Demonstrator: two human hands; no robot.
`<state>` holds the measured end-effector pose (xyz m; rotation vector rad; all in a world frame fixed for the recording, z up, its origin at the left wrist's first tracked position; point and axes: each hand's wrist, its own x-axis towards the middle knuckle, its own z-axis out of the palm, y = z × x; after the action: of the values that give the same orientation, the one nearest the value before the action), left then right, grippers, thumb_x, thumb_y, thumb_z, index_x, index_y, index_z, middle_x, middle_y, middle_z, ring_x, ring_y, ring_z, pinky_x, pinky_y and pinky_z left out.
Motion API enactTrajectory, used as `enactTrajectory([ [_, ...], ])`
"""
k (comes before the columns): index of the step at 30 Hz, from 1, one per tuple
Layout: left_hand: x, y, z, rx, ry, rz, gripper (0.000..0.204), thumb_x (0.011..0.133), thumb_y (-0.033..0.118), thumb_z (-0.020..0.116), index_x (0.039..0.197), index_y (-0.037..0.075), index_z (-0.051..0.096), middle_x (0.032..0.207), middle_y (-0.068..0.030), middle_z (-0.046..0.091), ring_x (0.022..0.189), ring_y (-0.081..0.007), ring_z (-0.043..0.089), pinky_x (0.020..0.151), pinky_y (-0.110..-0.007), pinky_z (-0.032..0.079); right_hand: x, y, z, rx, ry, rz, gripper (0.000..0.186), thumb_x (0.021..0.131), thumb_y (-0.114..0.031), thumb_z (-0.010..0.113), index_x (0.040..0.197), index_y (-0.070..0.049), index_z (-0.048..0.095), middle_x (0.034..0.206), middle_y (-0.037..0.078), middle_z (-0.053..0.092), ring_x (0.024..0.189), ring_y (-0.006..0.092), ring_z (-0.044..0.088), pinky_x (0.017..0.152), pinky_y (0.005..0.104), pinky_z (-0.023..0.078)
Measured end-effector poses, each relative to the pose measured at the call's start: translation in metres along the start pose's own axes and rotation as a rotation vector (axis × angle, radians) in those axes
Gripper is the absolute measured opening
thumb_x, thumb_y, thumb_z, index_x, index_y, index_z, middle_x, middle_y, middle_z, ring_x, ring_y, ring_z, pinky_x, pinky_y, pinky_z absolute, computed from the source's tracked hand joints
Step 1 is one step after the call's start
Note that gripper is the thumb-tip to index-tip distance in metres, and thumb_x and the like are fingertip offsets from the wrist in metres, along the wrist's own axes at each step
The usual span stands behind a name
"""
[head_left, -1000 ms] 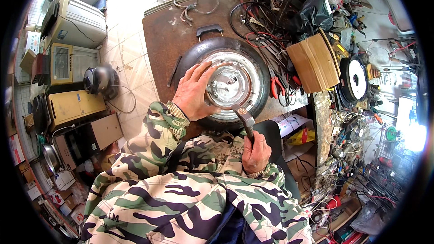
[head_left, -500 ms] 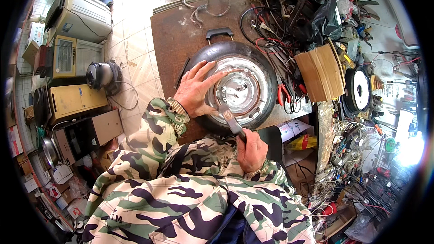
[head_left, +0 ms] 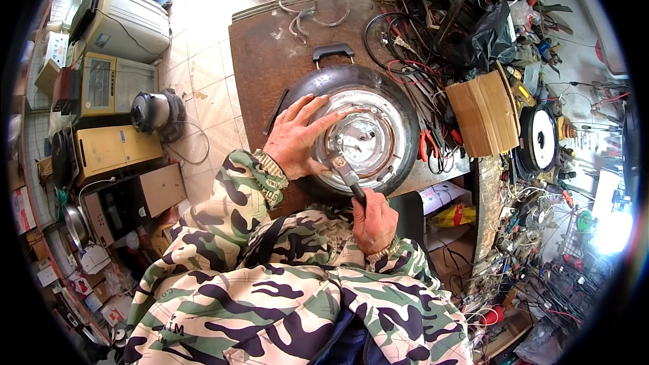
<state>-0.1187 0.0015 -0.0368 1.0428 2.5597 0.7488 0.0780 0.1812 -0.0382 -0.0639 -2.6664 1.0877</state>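
A round black-rimmed piece [head_left: 397, 129] with a silvery metal centre [head_left: 367, 151] and a brown inner ring lies on a rusty board [head_left: 263, 47]. A black handle [head_left: 333, 49] stands at its back edge. My left hand [head_left: 297, 136] rests on its left side with fingers spread. My right hand [head_left: 374, 223], below the piece, grips a dark-handled hammer [head_left: 343, 170]. The hammer's head is over the lower left of the metal centre, close to my left thumb; whether it touches the metal I cannot tell. Red-handled pliers [head_left: 424, 143] lie just right of the piece.
Tangled cables [head_left: 389, 40], a cardboard box [head_left: 481, 115] and a white-centred black ring [head_left: 539, 136] crowd the right side. Appliance-like boxes [head_left: 115, 149] line the left, with a round motor-like appliance [head_left: 154, 115] on the tiled floor [head_left: 203, 88].
The hammer in my right hand has swung leftward and up over the metal centre, toward my left thumb. The whole view has shifted slightly, while my left hand stays on the rim.
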Motion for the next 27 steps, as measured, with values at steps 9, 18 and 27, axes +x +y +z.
enactTrajectory([
  [9,-0.003,-0.001,0.0,-0.046,0.025,-0.001,0.117,0.048,0.033,0.104,0.154,0.028,0.055,0.165,-0.0151,0.043,0.154,-0.0426,0.036,0.124,-0.057,0.037,0.007,-0.007,-0.001,0.034,0.067,0.052,0.036,0.094,-0.007,0.077,0.125,0.0,0.062,0.093,0.016,0.067,0.073,0.0382,0.068,0.061,0.0454,0.054],
  [18,-0.002,0.002,-0.003,-0.03,-0.007,-0.035,0.124,0.044,0.026,0.105,0.156,0.032,0.052,0.166,-0.014,0.042,0.155,-0.0414,0.034,0.124,-0.057,0.037,0.012,-0.014,0.008,0.117,0.094,0.206,0.027,0.098,-0.01,0.073,0.122,-0.001,0.065,0.098,0.021,0.07,0.083,0.0436,0.07,0.068,0.0488,0.056],
  [27,-0.002,0.002,-0.005,-0.043,-0.034,-0.018,0.119,0.049,0.026,0.104,0.157,0.028,0.051,0.166,-0.0156,0.041,0.156,-0.0429,0.032,0.125,-0.059,0.034,0.016,-0.021,-0.001,0.116,0.186,0.287,0.022,0.1,-0.01,0.072,0.118,0.001,0.065,0.093,0.021,0.071,0.079,0.0449,0.07,0.07,0.0467,0.056],
])
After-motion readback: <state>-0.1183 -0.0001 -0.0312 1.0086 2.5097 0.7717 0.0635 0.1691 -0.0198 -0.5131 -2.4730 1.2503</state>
